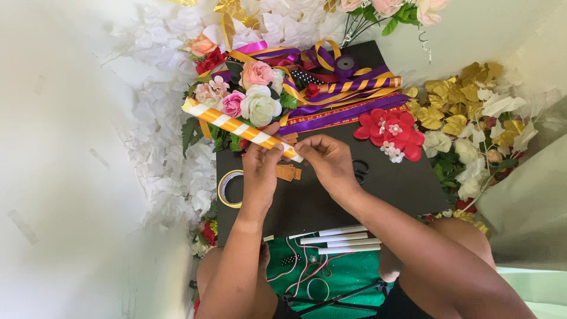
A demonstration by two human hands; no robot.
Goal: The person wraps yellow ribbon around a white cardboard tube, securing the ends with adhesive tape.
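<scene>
Forearms fill the bottom of the view, both reaching up toward 12 o'clock over a black flat board [331,201] resting on the person's lap.

Left hand [261,168]: closed around the lower end of an orange-and-white spiral-striped paper-wrapped stick [239,129], thumb on top. Right hand [328,160]: fingertips pinched at the stick's very tip, at 3 o'clock of the left hand. What it pinches, ribbon end or tape, is too small to tell. Stick runs from the hands up toward 10 o'clock, its far end lying over a cluster of pink, white and peach fabric roses [251,94].

Step, as I read it: finishing the ribbon wrap at the stick's end. Next move likely calls for keeping tension with the left grip while the right fixes the loose end down; slack would let the spiral open.

Around it:
- roll of clear tape with yellow core [226,190] on the board at 9 o'clock of the left hand
- small brown card pieces [288,173] between the hands, partly covered
- black-handled scissors [359,169] at 3 o'clock of the right hand, mostly hidden behind it
- red fabric flowers with white centres [393,134] at 2 o'clock
- purple, gold and striped ribbons [336,88] heaped at 12 o'clock
- white plain sticks [336,239] lined up at the board's near edge, 6 o'clock

Hard to make out: loops and wires on the green cloth [348,272] between the arms; gold-leaf bunch at right is cut by glare.
</scene>
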